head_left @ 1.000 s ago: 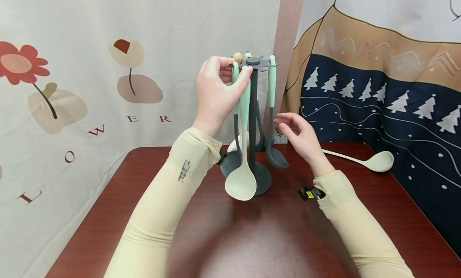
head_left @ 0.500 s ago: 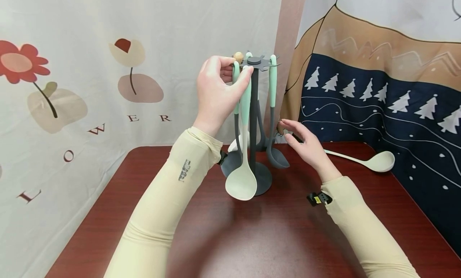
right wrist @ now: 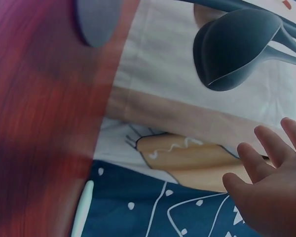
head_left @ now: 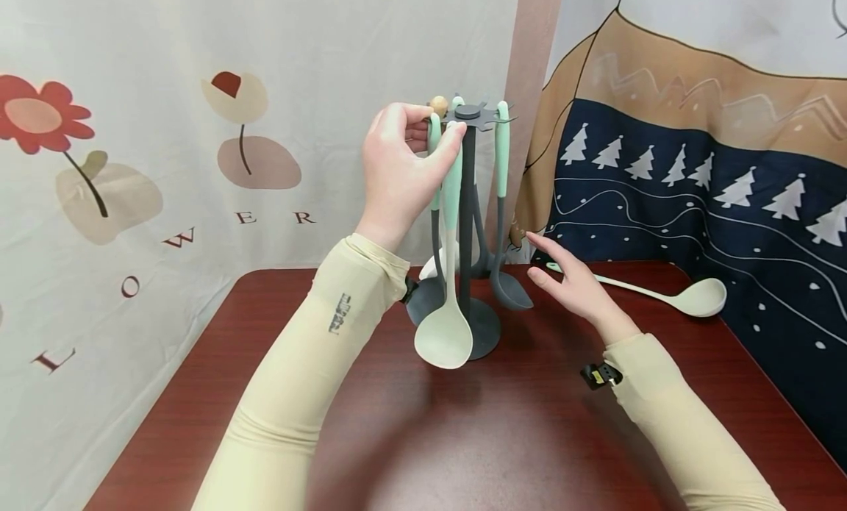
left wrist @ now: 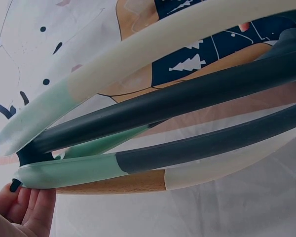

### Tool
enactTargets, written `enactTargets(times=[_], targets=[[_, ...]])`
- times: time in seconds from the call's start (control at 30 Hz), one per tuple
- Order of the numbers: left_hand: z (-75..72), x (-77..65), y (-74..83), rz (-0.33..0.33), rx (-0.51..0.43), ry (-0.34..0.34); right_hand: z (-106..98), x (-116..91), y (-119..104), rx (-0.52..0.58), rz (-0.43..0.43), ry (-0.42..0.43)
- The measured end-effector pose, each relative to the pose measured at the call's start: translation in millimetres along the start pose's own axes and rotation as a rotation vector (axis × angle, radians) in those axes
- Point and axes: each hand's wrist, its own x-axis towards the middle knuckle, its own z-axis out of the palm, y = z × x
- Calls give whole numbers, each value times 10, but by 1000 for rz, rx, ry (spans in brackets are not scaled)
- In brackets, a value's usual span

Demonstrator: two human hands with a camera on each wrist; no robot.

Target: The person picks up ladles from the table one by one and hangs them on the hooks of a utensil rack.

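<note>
A dark utensil rack stands on the table, hung with several utensils with mint-green handles. My left hand grips the rack's top; its thumb lies over the upper end of a cream ladle, and its fingers are at a hook beside a green-and-dark handle. To the right, my right hand is held with fingers apart and nothing in it, near a hanging dark ladle. Behind that hand, a second cream ladle lies on the table, its green handle end pointing toward the rack.
A reddish-brown table carries the rack near its back edge. Behind it hangs a pale curtain with flower prints; at the right is a dark blue cloth with white trees. A wooden handle end shows at the rack's top left.
My right hand has moved right and down, away from the hanging dark ladle, and its fingers have straightened. The left hand and the rack have stayed in place.
</note>
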Motion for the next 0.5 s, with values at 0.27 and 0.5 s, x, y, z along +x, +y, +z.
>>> enactTargets(times=[0.27,0.5], targets=[[4,-8,2,27,-6,4,-62,-63,116,-118,47,-80],[2,-8,1,21,-2,6,-127,-124,227,-201,58,-134]])
